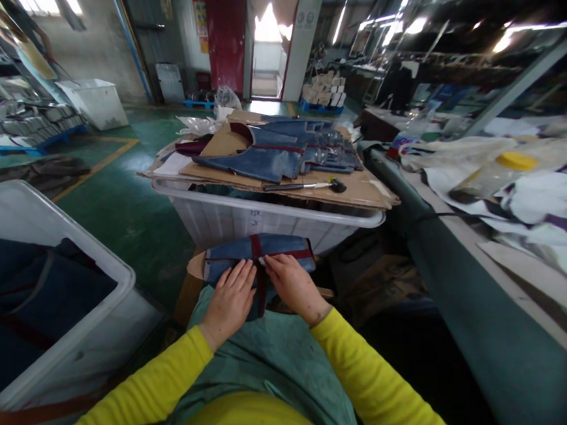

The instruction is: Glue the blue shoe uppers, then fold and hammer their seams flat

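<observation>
A blue shoe-upper piece [281, 247] with a dark red strip [255, 246] down its middle lies on my lap, over a green apron [270, 357]. My left hand [229, 302] rests flat on the left half of the piece, fingers spread toward the strip. On the other side, my right hand [294, 287] presses down, its fingertips pinching the piece's edge by the strip. Both sleeves are yellow.
A white bin [284, 216] stands just ahead, topped by cardboard [360, 190] with stacked blue pieces [278, 150] and a hammer [311, 185]. Another white bin [65, 302] with dark material is at left. A long workbench [468, 257] with papers runs along the right.
</observation>
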